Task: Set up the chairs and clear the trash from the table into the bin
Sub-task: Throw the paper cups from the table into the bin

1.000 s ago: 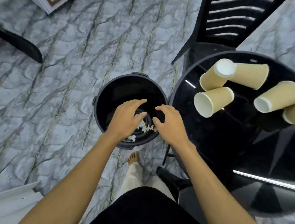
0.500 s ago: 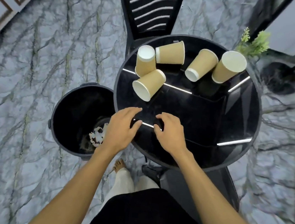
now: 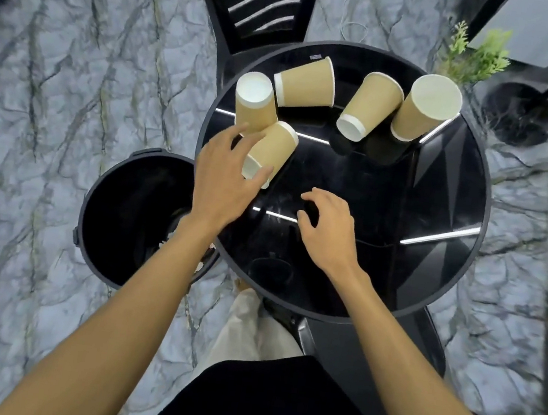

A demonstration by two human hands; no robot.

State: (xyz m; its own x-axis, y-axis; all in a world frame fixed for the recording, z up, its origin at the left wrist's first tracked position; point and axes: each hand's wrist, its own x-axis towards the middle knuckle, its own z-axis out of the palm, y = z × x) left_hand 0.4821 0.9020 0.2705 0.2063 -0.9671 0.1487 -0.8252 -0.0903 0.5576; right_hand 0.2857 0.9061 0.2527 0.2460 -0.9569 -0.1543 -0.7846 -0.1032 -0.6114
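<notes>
From the head view, five tan paper cups sit on the round black table (image 3: pixel 431 261), all toward its far half. The nearest cup (image 3: pixel 270 153) lies tipped on its side, and the left hand (image 3: pixel 224 180) is spread around its open end, fingers and thumb touching it but not closed tight. Behind it stands an upturned cup (image 3: pixel 255 101); a third cup (image 3: pixel 306 83) and a fourth cup (image 3: pixel 369 107) lie on their sides, and a fifth cup (image 3: pixel 428 107) stands upside down at the right. The right hand (image 3: pixel 326 231) hovers loosely curled over the bare tabletop, holding nothing. One black bin (image 3: pixel 120 209) stands on the marble floor (image 3: pixel 53 111) just left of the table, and one black chair (image 3: pixel 260 2) stands behind it.
</notes>
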